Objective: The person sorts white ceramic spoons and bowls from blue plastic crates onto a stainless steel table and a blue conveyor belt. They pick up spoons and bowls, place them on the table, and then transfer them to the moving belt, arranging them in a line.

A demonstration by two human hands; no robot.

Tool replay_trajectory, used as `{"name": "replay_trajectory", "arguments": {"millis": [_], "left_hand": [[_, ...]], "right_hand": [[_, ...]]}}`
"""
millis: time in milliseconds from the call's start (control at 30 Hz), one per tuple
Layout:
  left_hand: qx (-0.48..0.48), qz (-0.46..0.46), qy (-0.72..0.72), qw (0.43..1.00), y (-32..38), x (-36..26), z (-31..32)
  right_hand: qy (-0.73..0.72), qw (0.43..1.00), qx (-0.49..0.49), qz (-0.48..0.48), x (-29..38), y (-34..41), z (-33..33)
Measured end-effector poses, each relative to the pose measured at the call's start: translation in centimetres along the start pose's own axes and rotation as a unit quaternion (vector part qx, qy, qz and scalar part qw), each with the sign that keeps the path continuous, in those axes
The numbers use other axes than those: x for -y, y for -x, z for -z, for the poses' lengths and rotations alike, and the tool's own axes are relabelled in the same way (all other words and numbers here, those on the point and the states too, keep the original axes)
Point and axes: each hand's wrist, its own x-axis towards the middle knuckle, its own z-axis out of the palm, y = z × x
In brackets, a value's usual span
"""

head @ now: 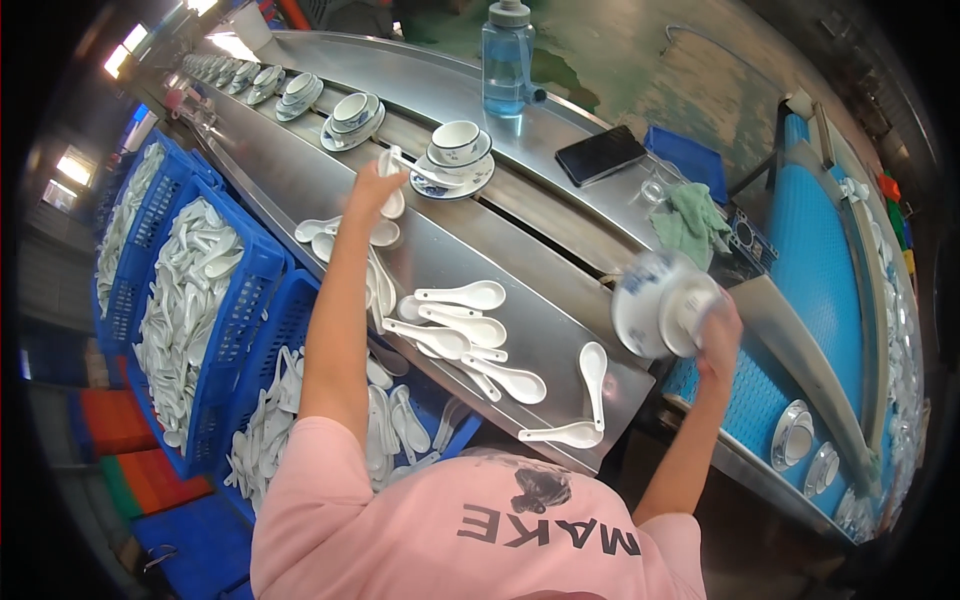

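My left hand (373, 191) grips white ceramic soup spoons (394, 196) beside the nearest dish set on the conveyor. That set has a small cup (455, 141) in a bowl on a blue-patterned saucer (450, 187). A spoon (435, 175) reaches across the saucer, its handle end close to my left fingers. Over on the right, my right hand (720, 334) holds a stack of blue-and-white dishes (649, 307), blurred and tilted, near the conveyor's end. Loose spoons (465, 330) lie on the steel ledge (540, 330) before me.
More dish sets (352, 120) line the conveyor. Blue crates (255, 262) full of spoons stand at left. Behind the line are a water bottle (508, 67), a black phone (601, 155) and a green cloth (690, 217). A blue belt (814, 225) carries wrapped-looking dish sets (793, 435) at right.
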Motion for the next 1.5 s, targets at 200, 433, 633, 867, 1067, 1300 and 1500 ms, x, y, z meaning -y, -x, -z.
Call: {"name": "replay_trajectory", "arguments": {"millis": [200, 433, 633, 867, 1067, 1300, 1500], "left_hand": [[-0.066, 0.006, -0.02, 0.998, 0.4, -0.9, -1.6], [0.013, -0.031, -0.074, 0.997, -1.0, -2.8, -1.7], [-0.067, -0.101, -0.431, 0.894, -5.4, 1.2, 0.6], [-0.085, -0.014, -0.583, 0.808, -7.5, 0.4, 5.5], [-0.072, -0.044, -0.245, 0.966, -6.0, 1.4, 5.4], [-0.041, -0.021, -0.027, 0.999, -1.6, 1.1, -3.2], [-0.092, 0.006, -0.032, 0.995, -1.9, 1.1, 0.5]], "right_hand": [[0.238, 0.958, 0.119, 0.107, -3.7, -8.1, -16.4], [0.277, 0.928, 0.18, 0.171, -2.2, -5.2, -19.0], [0.344, 0.921, -0.009, 0.183, 2.8, -0.6, -1.6], [0.651, 0.571, -0.49, 0.1, 1.9, 5.5, 28.2], [0.282, 0.89, -0.315, -0.171, 1.0, 7.5, 34.5], [0.303, 0.886, -0.295, -0.188, 4.9, 8.3, 22.6], [0.475, 0.875, -0.098, -0.021, 5.4, 9.1, 18.8]]}}
